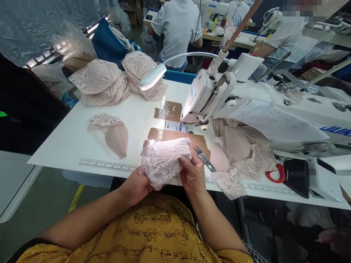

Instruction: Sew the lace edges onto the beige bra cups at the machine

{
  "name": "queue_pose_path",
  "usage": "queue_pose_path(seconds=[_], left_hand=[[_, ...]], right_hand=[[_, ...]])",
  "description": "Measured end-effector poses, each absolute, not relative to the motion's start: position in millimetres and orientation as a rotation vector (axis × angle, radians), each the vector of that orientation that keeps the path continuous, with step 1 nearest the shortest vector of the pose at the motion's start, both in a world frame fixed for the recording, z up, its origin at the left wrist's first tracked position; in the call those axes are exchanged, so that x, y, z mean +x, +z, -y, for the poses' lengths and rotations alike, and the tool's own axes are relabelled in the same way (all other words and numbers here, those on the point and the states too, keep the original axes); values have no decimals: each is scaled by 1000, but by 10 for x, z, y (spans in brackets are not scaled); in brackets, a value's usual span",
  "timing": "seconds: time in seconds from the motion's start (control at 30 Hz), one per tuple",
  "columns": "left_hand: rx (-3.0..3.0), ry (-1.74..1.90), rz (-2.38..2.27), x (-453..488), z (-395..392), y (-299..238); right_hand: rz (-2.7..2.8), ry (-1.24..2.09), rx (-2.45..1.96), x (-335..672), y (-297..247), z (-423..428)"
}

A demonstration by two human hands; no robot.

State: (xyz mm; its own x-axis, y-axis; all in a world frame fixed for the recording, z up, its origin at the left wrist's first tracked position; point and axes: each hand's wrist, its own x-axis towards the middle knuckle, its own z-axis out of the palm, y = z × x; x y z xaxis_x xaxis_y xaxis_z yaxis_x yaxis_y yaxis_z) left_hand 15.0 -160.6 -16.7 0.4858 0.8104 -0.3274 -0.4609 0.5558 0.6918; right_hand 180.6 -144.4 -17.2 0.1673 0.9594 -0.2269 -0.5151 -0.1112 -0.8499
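Note:
Both my hands hold a pale pink lace cup piece (164, 159) over the near edge of the white sewing table (68, 142). My left hand (136, 186) grips its lower left side with the fingers curled under the lace. My right hand (192, 174) pinches its right edge and also carries small thread snips (204, 159), whose blades point up and left. The sewing machine head (204, 95) stands just beyond the lace, with its needle area above brown taped patches on the table.
Two stacks of lace cups (102, 82) (142, 73) sit at the table's far left, and a single cup piece (111, 133) lies alone. A heap of pink pieces (238, 153), red-handled scissors (274, 175) and a black phone (297, 177) lie right. A gooseneck lamp (152, 76) overhangs. Another person (178, 29) sits behind.

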Motion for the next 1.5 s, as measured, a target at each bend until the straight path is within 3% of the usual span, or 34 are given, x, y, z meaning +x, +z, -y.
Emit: queue_pose_path(seconds=[0.13, 0.2, 0.3, 0.43, 0.73, 1.2, 1.5], left_hand=[[1176, 295, -316, -283, 1478, 2], [1282, 461, -282, -464, 1367, 123], [1460, 814, -604, -546, 1213, 234], [1565, 624, -778, -397, 1135, 208], [1794, 507, -793, -315, 1148, 174], [1886, 590, -864, -202, 984, 303], [1660, 619, -818, -113, 981, 221]], right_hand=[[655, 1391, -993, 1961, -60, 1413], [853, 1483, -993, 2007, -18, 1425], [1191, 1613, -956, 1990, 42, 1453], [1441, 1628, -955, 1904, 98, 1445], [1523, 1222, -1130, 1849, 105, 1342], [1476, 1157, -1227, 1819, 59, 1278], [1452, 1291, -1224, 1836, 56, 1294]])
